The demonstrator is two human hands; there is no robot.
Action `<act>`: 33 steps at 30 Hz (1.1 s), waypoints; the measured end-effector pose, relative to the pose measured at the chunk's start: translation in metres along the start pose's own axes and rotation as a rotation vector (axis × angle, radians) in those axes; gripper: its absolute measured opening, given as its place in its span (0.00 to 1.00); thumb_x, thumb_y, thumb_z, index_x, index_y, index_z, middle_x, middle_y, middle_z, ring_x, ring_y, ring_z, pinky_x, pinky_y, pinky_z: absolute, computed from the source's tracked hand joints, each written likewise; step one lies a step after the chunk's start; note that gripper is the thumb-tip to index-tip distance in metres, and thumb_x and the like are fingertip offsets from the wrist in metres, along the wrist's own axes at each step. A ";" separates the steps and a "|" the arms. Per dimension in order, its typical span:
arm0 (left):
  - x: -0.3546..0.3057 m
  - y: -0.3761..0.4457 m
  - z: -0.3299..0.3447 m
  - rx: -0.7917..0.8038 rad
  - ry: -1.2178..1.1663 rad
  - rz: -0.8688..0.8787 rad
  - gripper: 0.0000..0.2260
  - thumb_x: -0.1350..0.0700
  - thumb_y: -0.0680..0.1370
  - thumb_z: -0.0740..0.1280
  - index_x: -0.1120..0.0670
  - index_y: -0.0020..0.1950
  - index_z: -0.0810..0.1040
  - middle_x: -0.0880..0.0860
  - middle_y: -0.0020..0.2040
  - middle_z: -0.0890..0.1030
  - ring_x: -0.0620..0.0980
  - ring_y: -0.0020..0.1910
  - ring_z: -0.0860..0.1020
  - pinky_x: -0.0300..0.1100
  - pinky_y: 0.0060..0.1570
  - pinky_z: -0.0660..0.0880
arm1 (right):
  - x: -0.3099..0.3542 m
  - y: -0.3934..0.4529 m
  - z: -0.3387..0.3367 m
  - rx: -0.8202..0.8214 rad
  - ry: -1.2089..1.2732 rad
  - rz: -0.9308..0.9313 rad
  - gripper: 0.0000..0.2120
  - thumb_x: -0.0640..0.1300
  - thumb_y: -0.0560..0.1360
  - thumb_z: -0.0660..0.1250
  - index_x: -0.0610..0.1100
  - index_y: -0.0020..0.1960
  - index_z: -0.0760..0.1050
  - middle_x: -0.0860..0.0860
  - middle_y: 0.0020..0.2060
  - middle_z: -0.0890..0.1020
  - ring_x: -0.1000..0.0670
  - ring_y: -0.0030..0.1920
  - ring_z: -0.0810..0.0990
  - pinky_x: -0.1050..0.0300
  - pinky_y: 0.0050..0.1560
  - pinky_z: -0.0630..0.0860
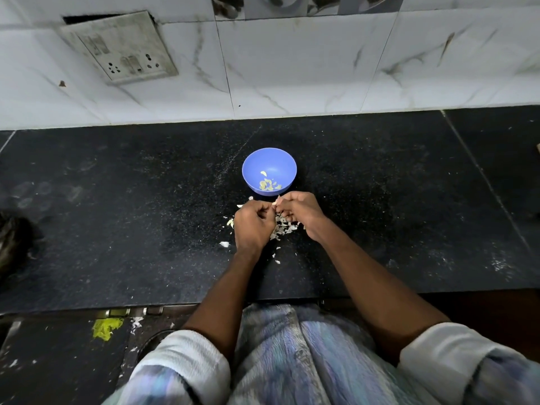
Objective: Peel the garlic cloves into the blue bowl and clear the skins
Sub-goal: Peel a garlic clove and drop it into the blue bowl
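Observation:
A blue bowl (269, 159) stands on the black counter with several peeled garlic cloves (268, 184) in its bottom. Just in front of it my left hand (253, 226) and my right hand (301, 213) meet, fingers curled. Between their fingertips they pinch a small garlic clove (275, 203), mostly hidden by the fingers. White garlic skins (283, 226) lie scattered on the counter under and around both hands. An unpeeled clove (230, 222) shows at the left edge of my left hand.
The black granite counter (117, 214) runs left and right, backed by a white tiled wall with a socket plate (122, 48). A dark object (14, 244) sits at the far left. The counter's front edge is near my body; floor debris lies below.

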State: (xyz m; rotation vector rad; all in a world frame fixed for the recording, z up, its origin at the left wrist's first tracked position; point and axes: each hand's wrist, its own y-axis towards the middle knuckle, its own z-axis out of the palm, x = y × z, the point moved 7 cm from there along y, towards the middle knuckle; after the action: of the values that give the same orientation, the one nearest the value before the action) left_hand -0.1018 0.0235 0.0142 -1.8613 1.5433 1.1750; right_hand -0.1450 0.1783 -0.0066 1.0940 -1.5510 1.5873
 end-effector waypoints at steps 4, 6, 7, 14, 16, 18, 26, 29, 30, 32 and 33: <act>-0.002 0.000 0.000 0.004 -0.006 -0.006 0.03 0.57 0.76 0.76 0.53 0.47 0.89 0.49 0.40 0.86 0.48 0.36 0.83 0.48 0.39 0.82 | 0.001 -0.003 0.000 -0.010 -0.040 -0.103 0.04 0.30 0.76 0.69 0.33 0.50 0.82 0.44 0.39 0.87 0.52 0.36 0.81 0.61 0.36 0.77; -0.001 -0.001 0.002 0.020 0.001 -0.006 0.02 0.56 0.76 0.76 0.53 0.46 0.89 0.48 0.39 0.86 0.48 0.36 0.83 0.49 0.39 0.81 | 0.003 -0.002 -0.001 -0.026 -0.063 -0.137 0.04 0.31 0.76 0.69 0.34 0.49 0.83 0.42 0.41 0.87 0.50 0.37 0.82 0.59 0.39 0.80; -0.001 -0.001 0.002 0.019 0.009 -0.011 0.02 0.56 0.76 0.76 0.53 0.45 0.89 0.48 0.38 0.86 0.48 0.35 0.83 0.49 0.39 0.81 | 0.004 -0.001 -0.001 -0.026 -0.070 -0.147 0.04 0.31 0.76 0.70 0.35 0.48 0.83 0.41 0.41 0.87 0.49 0.37 0.83 0.57 0.41 0.81; 0.004 0.001 0.002 0.029 0.020 -0.062 0.04 0.52 0.75 0.79 0.51 0.45 0.89 0.46 0.37 0.86 0.45 0.35 0.83 0.45 0.39 0.82 | 0.003 0.000 -0.001 -0.029 -0.093 -0.144 0.02 0.33 0.74 0.73 0.37 0.45 0.84 0.40 0.39 0.87 0.45 0.38 0.85 0.50 0.47 0.85; 0.008 0.001 0.002 0.026 -0.012 -0.088 0.07 0.52 0.73 0.81 0.52 0.48 0.90 0.45 0.40 0.87 0.39 0.36 0.83 0.39 0.40 0.82 | 0.002 -0.001 -0.003 -0.043 -0.098 -0.109 0.03 0.32 0.73 0.72 0.37 0.45 0.84 0.40 0.38 0.87 0.45 0.38 0.86 0.52 0.45 0.85; 0.010 0.002 0.004 0.050 -0.060 -0.096 0.08 0.54 0.72 0.82 0.53 0.49 0.90 0.45 0.41 0.87 0.39 0.36 0.84 0.37 0.41 0.81 | 0.002 -0.003 -0.004 -0.041 -0.088 -0.093 0.03 0.31 0.73 0.71 0.35 0.46 0.84 0.40 0.37 0.86 0.46 0.37 0.86 0.54 0.43 0.85; 0.010 0.002 0.009 0.113 -0.158 -0.124 0.05 0.62 0.76 0.78 0.53 0.49 0.90 0.44 0.40 0.88 0.37 0.36 0.84 0.31 0.39 0.78 | 0.002 -0.005 -0.004 0.002 -0.065 -0.121 0.02 0.31 0.76 0.71 0.33 0.48 0.82 0.41 0.38 0.87 0.45 0.39 0.87 0.55 0.44 0.85; 0.013 0.002 0.009 0.086 -0.164 -0.178 0.02 0.59 0.76 0.78 0.53 0.47 0.90 0.44 0.39 0.88 0.39 0.37 0.85 0.36 0.41 0.81 | 0.001 -0.005 -0.003 0.011 -0.083 -0.134 0.02 0.32 0.77 0.72 0.33 0.49 0.82 0.40 0.39 0.87 0.46 0.39 0.86 0.57 0.41 0.83; 0.015 0.001 0.009 0.075 -0.164 -0.203 0.01 0.58 0.76 0.78 0.53 0.46 0.90 0.44 0.38 0.87 0.40 0.37 0.85 0.39 0.42 0.82 | 0.001 -0.005 -0.003 0.009 -0.088 -0.137 0.02 0.33 0.77 0.72 0.33 0.49 0.82 0.39 0.39 0.87 0.46 0.38 0.86 0.58 0.41 0.83; 0.017 0.000 0.009 0.054 -0.149 -0.228 0.03 0.57 0.76 0.77 0.52 0.42 0.89 0.44 0.36 0.86 0.40 0.35 0.84 0.40 0.42 0.83 | -0.001 -0.005 -0.004 0.004 -0.080 -0.125 0.03 0.32 0.77 0.72 0.32 0.50 0.81 0.38 0.40 0.86 0.48 0.37 0.86 0.59 0.40 0.83; 0.018 0.000 0.009 0.050 -0.134 -0.229 0.04 0.56 0.76 0.77 0.51 0.41 0.88 0.44 0.35 0.86 0.40 0.34 0.84 0.40 0.41 0.82 | -0.001 -0.006 -0.004 0.007 -0.068 -0.115 0.04 0.32 0.77 0.71 0.32 0.51 0.82 0.39 0.40 0.86 0.49 0.36 0.86 0.60 0.39 0.82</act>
State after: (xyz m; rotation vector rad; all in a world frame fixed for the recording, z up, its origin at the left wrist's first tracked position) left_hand -0.1041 0.0203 -0.0058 -1.8299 1.2397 1.1206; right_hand -0.1401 0.1830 -0.0047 1.2300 -1.4989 1.4937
